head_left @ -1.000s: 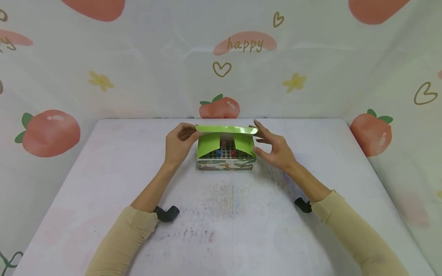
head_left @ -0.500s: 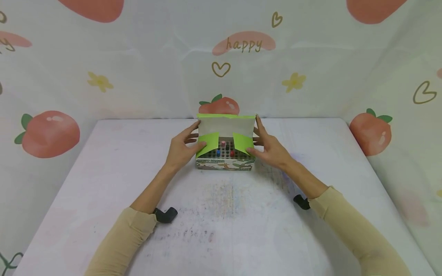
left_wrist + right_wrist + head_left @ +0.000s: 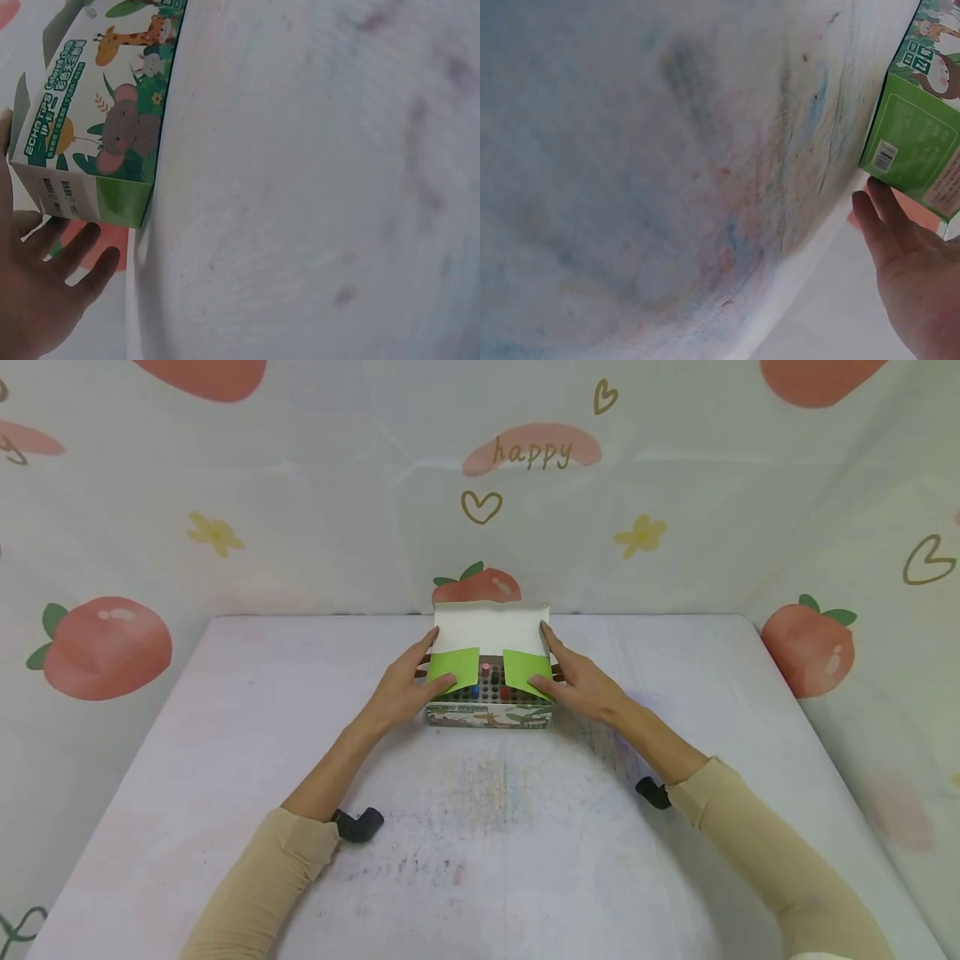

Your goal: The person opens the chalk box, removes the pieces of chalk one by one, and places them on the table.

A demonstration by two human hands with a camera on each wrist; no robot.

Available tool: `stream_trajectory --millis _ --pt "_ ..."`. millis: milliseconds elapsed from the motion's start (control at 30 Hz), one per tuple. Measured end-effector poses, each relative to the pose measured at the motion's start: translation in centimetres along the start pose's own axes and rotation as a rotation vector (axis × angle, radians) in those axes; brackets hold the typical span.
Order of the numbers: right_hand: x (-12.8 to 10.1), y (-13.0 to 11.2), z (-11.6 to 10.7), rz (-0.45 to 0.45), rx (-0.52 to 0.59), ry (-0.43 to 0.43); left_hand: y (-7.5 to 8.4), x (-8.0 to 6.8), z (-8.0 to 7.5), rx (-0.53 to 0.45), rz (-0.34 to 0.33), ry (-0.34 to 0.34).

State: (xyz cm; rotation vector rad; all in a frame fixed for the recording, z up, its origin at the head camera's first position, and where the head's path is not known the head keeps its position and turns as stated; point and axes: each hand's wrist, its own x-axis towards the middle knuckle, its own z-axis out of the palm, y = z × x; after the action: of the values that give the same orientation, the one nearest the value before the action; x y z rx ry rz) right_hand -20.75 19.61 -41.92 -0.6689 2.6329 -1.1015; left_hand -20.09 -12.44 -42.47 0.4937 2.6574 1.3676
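Pale stained table (image 3: 480, 827), open animal-print box (image 3: 487, 717) standing mid-table

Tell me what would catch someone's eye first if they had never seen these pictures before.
First, the open green box at the middle of the white table, its lid folded back, white inside showing, and two green side flaps standing over rows of coloured marker caps. The left hand and right hand flank it, a thumb on each flap. Behind hangs a backdrop with big strawberries and the word "happy".
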Motion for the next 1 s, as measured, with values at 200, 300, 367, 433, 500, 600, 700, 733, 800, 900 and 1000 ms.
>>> stream_trajectory --millis 200,300,367,433,500,600,700,733,800,900,1000 --pt "0.06 -0.04 -0.01 0.002 -0.001 -0.011 -0.12 0.06 -0.3 0.072 0.009 -0.048" --pt "-0.05 -0.15 -0.11 -0.001 -0.033 -0.01 -0.2 0.0 -0.43 0.075 0.01 -0.068" --pt "-0.15 -0.2 -0.23 0.001 -0.062 -0.005 -0.23 -0.07 -0.48 0.086 0.008 -0.075" --pt "-0.24 -0.24 -0.35 -0.003 -0.093 0.002 -0.21 -0.18 -0.52 0.122 0.008 -0.073" --pt "-0.33 -0.24 -0.44 -0.016 -0.12 0.015 -0.16 -0.25 -0.53 0.179 0.02 -0.061" --pt "-0.48 -0.2 -0.44 -0.048 -0.146 0.039 -0.05 -0.37 -0.49 0.272 0.061 -0.037" --pt "-0.57 -0.14 -0.37 -0.073 -0.158 0.054 0.07 -0.42 -0.42 0.317 0.098 -0.042" --pt "-0.58 -0.13 -0.34 -0.078 -0.156 0.053 0.11 -0.44 -0.41 0.322 0.105 -0.05" --pt "-0.57 -0.09 -0.3 -0.08 -0.151 0.04 0.14 -0.45 -0.41 0.326 0.103 -0.068" --pt "-0.59 -0.08 -0.24 -0.056 -0.111 0.016 0.15 -0.42 -0.42 0.312 0.086 -0.086" --pt "-0.61 -0.08 -0.23 -0.02 -0.06 -0.004 0.09 -0.39 -0.44 0.294 0.061 -0.098"
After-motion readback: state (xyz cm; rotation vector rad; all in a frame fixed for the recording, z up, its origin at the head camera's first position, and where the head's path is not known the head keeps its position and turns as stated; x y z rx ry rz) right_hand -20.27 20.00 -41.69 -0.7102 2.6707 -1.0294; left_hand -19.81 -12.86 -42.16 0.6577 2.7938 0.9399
